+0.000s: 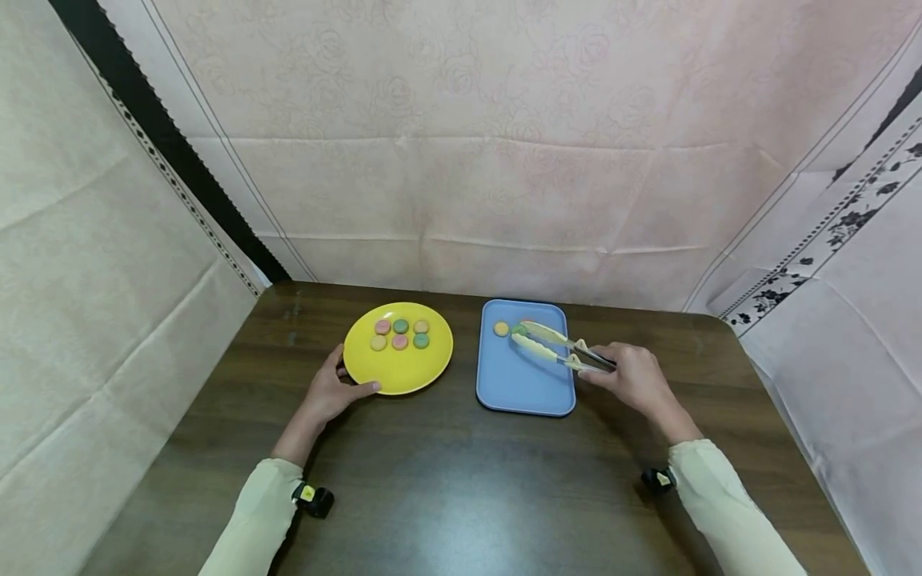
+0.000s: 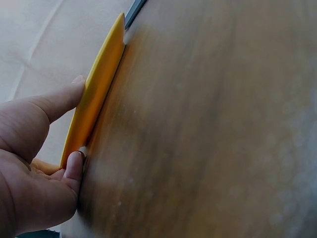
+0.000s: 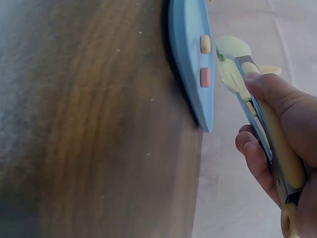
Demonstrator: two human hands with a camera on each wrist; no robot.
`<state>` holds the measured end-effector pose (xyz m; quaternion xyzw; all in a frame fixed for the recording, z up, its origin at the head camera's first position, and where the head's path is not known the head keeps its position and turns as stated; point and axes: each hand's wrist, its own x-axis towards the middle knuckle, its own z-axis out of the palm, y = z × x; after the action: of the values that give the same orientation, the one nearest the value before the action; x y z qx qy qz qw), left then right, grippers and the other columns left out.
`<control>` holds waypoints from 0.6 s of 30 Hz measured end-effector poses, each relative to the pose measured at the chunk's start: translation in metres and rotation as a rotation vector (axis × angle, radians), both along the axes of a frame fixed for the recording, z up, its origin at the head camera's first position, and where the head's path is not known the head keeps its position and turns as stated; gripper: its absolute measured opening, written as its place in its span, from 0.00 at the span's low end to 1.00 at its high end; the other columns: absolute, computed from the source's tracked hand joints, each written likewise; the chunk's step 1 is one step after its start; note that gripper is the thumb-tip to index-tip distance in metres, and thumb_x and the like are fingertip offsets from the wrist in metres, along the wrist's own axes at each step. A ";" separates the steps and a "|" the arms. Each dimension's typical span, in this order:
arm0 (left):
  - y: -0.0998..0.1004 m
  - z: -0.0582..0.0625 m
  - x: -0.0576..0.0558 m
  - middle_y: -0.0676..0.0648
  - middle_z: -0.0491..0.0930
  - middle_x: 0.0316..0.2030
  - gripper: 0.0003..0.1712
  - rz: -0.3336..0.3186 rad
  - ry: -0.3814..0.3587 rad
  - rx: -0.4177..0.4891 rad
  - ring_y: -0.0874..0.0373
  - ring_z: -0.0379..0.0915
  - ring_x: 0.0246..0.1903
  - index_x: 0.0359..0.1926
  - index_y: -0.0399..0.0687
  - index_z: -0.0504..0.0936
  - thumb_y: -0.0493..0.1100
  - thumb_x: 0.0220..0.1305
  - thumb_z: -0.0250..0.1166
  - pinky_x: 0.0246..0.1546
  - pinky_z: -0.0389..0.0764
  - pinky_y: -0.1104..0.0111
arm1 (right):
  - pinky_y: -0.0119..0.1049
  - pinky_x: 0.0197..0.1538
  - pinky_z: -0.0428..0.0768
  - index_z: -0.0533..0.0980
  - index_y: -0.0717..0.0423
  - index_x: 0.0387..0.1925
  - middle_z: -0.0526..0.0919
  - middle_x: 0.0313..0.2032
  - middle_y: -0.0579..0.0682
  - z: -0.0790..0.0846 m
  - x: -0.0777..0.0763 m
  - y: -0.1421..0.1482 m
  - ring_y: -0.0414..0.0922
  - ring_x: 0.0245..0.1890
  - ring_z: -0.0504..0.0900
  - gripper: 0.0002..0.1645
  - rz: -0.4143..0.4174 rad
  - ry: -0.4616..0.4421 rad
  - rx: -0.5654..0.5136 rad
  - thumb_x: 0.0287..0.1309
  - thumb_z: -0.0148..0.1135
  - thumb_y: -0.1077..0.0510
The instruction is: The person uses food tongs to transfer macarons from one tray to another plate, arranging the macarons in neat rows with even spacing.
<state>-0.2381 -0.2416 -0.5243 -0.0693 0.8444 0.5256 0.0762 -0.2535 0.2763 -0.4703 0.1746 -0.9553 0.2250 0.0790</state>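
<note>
My left hand (image 1: 333, 394) grips the left rim of a round yellow plate (image 1: 403, 378), thumb over the edge and fingers around its side; the left wrist view shows this plate (image 2: 94, 99) edge-on. Pink, green and yellow macarons sit on it in two rows. My right hand (image 1: 634, 376) holds metal tongs (image 1: 535, 346) with cream tips above a blue tray (image 1: 526, 392). Between the tips is a green macaron (image 1: 519, 329), mostly hidden in the right wrist view. On the tray are a yellow macaron (image 1: 501, 329) and a pink macaron (image 3: 205, 77).
Plate and tray stand side by side near the far edge of a dark wooden table (image 1: 446, 480). Behind the table hangs a pale patterned cloth (image 1: 461, 200), with more cloth at both sides. Each wrist bears a small black camera (image 1: 317, 502).
</note>
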 end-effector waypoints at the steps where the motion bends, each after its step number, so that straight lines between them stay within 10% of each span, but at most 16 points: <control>1: 0.000 0.000 0.000 0.32 0.59 0.72 0.70 0.001 0.000 0.001 0.39 0.61 0.67 0.82 0.42 0.37 0.51 0.56 0.80 0.60 0.72 0.52 | 0.37 0.27 0.68 0.86 0.60 0.49 0.80 0.28 0.47 0.001 -0.001 0.000 0.42 0.23 0.70 0.25 -0.003 0.000 -0.001 0.55 0.78 0.49; 18: 0.002 0.002 0.001 0.33 0.58 0.73 0.70 0.010 -0.002 -0.007 0.39 0.61 0.68 0.82 0.42 0.37 0.51 0.57 0.79 0.62 0.72 0.51 | 0.37 0.27 0.70 0.85 0.61 0.52 0.86 0.34 0.54 0.031 -0.019 -0.025 0.46 0.26 0.73 0.29 0.019 0.062 -0.024 0.54 0.79 0.48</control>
<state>-0.2367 -0.2395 -0.5225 -0.0741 0.8459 0.5229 0.0741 -0.2722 0.2513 -0.4388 0.1897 -0.9479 0.2315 0.1088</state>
